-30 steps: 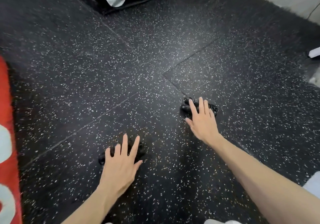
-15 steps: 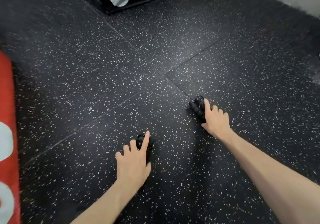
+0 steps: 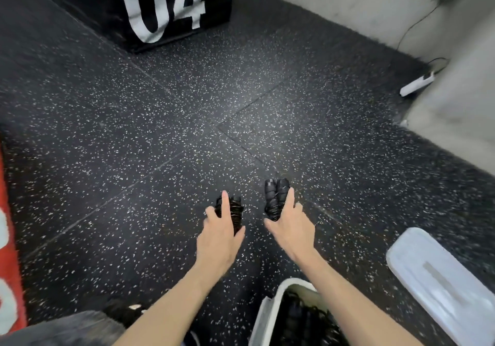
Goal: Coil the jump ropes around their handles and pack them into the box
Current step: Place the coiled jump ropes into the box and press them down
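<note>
Two hands, each lifting a coiled jump rope above the speckled floor

Nearest, the white box [image 3: 263, 316] sits by the right forearm, with dark ropes [image 3: 300, 321] already inside; its white lid [image 3: 439, 278] lies on the floor [image 3: 134, 131] to the right; the left hand [image 3: 218, 234] holds one coiled rope bundle [image 3: 234, 211], fingers [image 3: 225, 203] curled round it, index finger laid along it; the right hand [image 3: 293, 225] grips a second rope bundle [image 3: 276, 197] beside it, upright between thumb and fingers; farther off stands a black block [image 3: 150, 5] marked 04, with a grey wall [image 3: 375, 2] and a white power strip [image 3: 416, 86] at the back right.
</note>
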